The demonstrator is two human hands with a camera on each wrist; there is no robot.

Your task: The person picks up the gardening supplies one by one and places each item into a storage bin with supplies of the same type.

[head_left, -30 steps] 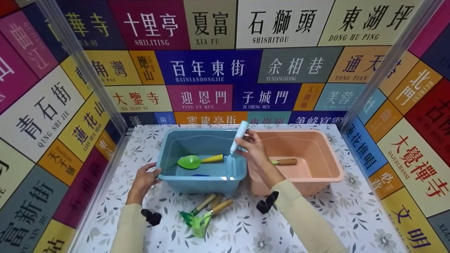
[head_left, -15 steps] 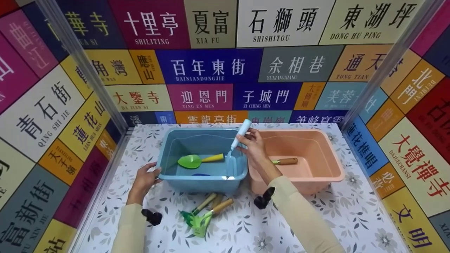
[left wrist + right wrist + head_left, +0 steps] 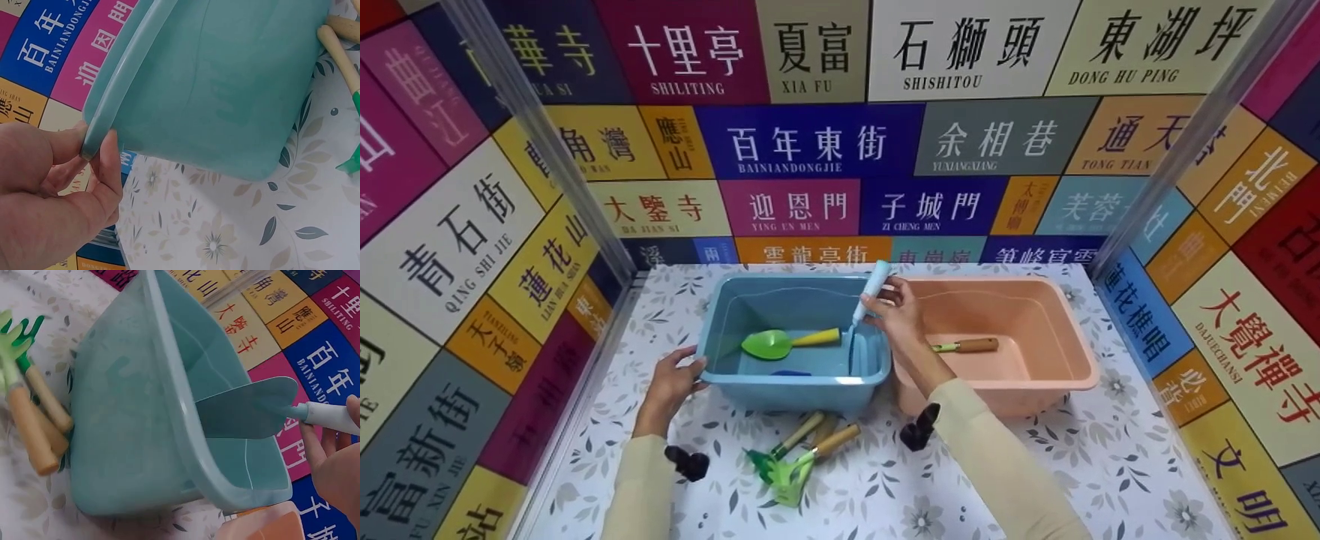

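In my head view, the person's right hand (image 3: 901, 311) pinches a slim trowel with a pale-blue cylindrical handle (image 3: 873, 288), its fingers closed around the lower part of the grip. The trowel's broad, flat blue-green blade (image 3: 247, 408) points down inside the right end of a blue rectangular plastic tub (image 3: 799, 397); I cannot tell whether its tip touches the tub's floor. The left hand (image 3: 670, 381) pinches the rim at the tub's left side between thumb and fingers, as my left wrist view confirms. Within the tub lie a green-bladed shovel with a yellow handle (image 3: 769, 344) and a dark-blue object (image 3: 791, 373), largely hidden by the front wall. Just to the right stands a peach rectangular plastic tub (image 3: 1039, 397), containing a wooden-handled tool (image 3: 976, 345) partly covered by the right arm. Green garden tools with wooden handles (image 3: 795, 471) lie piled on the white, leaf-patterned table (image 3: 1110, 450), in front of the blue tub.
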